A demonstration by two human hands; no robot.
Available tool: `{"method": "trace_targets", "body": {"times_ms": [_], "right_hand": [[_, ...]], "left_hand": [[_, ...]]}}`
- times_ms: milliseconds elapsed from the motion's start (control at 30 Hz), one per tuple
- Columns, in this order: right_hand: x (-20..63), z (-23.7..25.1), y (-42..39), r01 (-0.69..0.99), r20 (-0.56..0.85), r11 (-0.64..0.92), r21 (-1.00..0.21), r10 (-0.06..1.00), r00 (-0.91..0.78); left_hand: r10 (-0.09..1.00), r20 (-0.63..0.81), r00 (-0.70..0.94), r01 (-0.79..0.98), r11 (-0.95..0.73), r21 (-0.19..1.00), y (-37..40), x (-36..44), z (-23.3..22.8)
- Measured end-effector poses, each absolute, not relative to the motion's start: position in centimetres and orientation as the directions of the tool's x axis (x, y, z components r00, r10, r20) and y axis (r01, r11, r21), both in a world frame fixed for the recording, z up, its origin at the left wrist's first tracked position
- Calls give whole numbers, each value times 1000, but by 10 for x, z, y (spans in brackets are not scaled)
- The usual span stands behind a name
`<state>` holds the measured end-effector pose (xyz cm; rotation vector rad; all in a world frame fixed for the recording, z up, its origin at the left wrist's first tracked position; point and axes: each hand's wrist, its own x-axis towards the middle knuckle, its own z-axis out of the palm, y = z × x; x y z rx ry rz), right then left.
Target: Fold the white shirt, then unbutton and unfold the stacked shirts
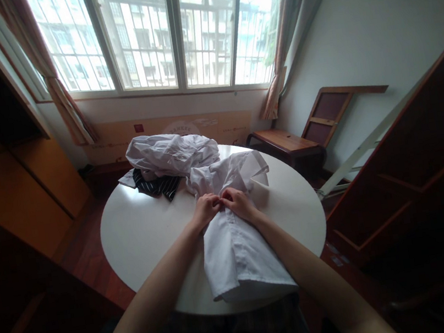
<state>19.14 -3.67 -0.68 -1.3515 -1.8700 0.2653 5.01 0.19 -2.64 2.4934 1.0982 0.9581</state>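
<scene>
A white button-up shirt (239,258) lies on the round white table (145,239), its hem hanging at the near edge and its placket running up the middle. My left hand (207,210) and my right hand (239,203) meet at the placket, fingers pinched on the cloth from either side. The fingertips nearly touch, and any button between them is too small to make out. Beyond my hands the upper part of the shirt is crumpled, one sleeve spread to the right.
A heap of white clothing (170,153) sits at the table's far left, with a black striped cloth (157,186) under it. Behind stands a barred window (168,30). A wooden bench (288,140) is at the back right, a dark wooden panel (413,160) at the right.
</scene>
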Motion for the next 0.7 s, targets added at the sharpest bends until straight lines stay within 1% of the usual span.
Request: {"method": "trace_targets", "body": {"times_ms": [200,500,600,700], "right_hand": [[191,-2,-39,670,444,380,-637,892,-83],[197,-3,-34,533,389,339,-775,921,-20],[197,-3,-34,508,386,333,-795,923,-1],[195,-1,-36,515,391,326,-793,920,19]], "left_hand": [[731,479,487,540,-682,492,5,50,-31],[732,512,450,502,-681,533,4,50,-32],[738,517,433,512,-674,533,2,50,-30],[748,526,404,572,-655,493,0,49,-28]]}}
